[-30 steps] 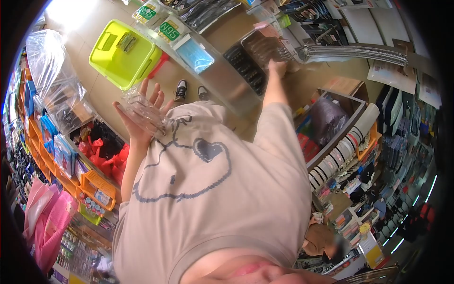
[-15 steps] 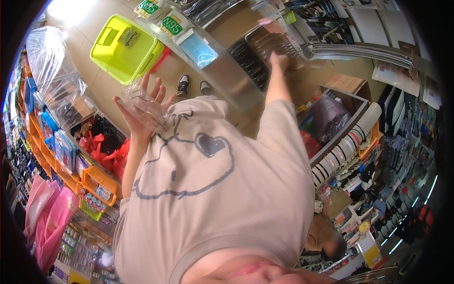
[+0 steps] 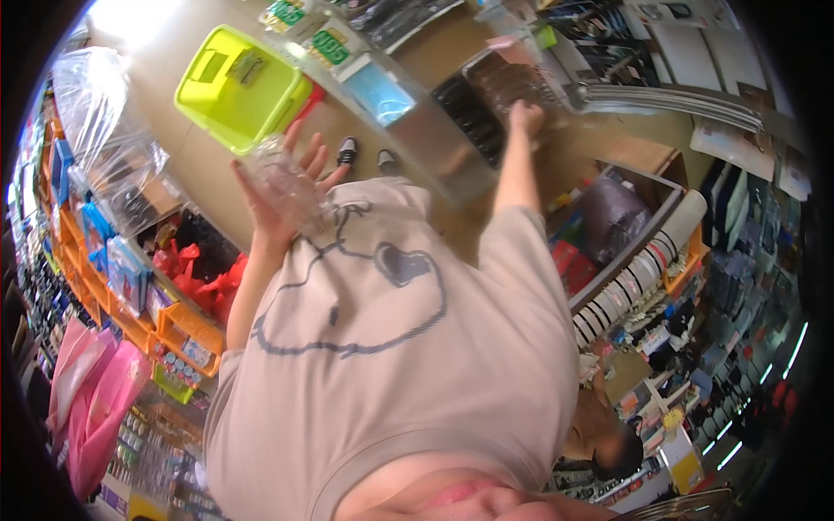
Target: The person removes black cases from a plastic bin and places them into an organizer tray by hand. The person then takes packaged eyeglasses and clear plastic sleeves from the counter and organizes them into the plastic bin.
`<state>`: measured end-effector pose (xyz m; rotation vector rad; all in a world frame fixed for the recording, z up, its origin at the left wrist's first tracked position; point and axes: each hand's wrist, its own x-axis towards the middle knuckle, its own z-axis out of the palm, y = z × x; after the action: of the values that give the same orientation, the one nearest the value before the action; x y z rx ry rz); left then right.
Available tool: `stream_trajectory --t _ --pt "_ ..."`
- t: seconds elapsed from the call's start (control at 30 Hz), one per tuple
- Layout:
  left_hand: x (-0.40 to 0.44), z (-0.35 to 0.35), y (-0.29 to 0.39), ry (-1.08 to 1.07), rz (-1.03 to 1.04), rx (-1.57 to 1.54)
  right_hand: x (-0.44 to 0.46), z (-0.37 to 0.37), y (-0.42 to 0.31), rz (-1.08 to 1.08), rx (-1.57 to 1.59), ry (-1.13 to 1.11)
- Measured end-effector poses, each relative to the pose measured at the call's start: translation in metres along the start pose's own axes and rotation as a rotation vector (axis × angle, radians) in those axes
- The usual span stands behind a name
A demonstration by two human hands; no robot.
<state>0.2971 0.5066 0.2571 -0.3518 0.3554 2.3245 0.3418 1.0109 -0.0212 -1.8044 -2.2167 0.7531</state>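
Observation:
My left hand (image 3: 282, 195) is raised in front of the shirt, palm up with the fingers spread. Crumpled clear plastic packaging (image 3: 291, 178) lies across the palm and is held there. My right hand (image 3: 526, 119) reaches forward with its fingers closed, at the near edge of a blurred brown see-through pack (image 3: 506, 91). What those fingers hold, if anything, is hidden. Beside it, a black tray with rows of slots (image 3: 469, 120) stands at the end of the counter (image 3: 439, 156).
A lime-green bin (image 3: 195, 91) is at the far left. On the counter are a blue pack (image 3: 380, 93) and green N95 boxes (image 3: 328, 48). Metal rods (image 3: 678, 100) jut in at right. A box holds a purple bag (image 3: 612, 213). Another person (image 3: 595, 430) is at lower right.
The view has shifted slightly, moving the scene a little to the right. My left hand keeps the clear plastic. My right hand stays by the brown pack, its fingers a little more curled.

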Motion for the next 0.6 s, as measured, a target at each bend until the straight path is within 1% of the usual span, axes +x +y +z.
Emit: stream_trajectory --t 0.03,0.07,0.1,0.13,0.2,0.27,0.33,0.4,0.47,0.53,0.6 --pt "0.002 0.002 0.003 0.006 -0.005 0.030 -0.041 -0.046 -0.033 -0.015 -0.020 -0.024" --pt "0.005 0.005 0.003 0.013 -0.012 0.060 -0.013 -0.005 0.009 -0.101 0.017 0.016" --pt "0.008 0.006 0.005 0.018 -0.022 0.088 -0.024 -0.011 0.014 -0.136 0.093 -0.010" --pt "0.013 0.008 0.008 0.013 -0.052 0.103 -0.049 -0.027 0.005 -0.173 0.182 0.012" --pt "0.023 0.009 0.012 -0.004 -0.122 0.118 -0.101 -0.059 -0.008 -0.319 0.167 0.158" --pt "0.034 0.007 0.014 -0.073 -0.184 0.060 -0.159 -0.081 -0.026 -0.361 0.279 0.271" --pt "0.042 0.012 0.014 -0.118 -0.231 0.017 -0.213 -0.108 -0.055 -0.590 0.340 0.328" --pt "0.050 0.015 0.017 -0.163 -0.295 0.020 -0.270 -0.137 -0.096 -0.501 0.620 0.086" --pt "0.054 0.019 0.018 -0.175 -0.366 0.033 -0.316 -0.164 -0.137 -0.558 0.707 -0.133" --pt "0.058 0.022 0.020 -0.226 -0.431 0.039 -0.347 -0.183 -0.169 -0.731 0.720 -0.323" --pt "0.061 0.024 0.023 -0.296 -0.491 0.053 -0.365 -0.186 -0.193 -0.822 0.586 -0.330"
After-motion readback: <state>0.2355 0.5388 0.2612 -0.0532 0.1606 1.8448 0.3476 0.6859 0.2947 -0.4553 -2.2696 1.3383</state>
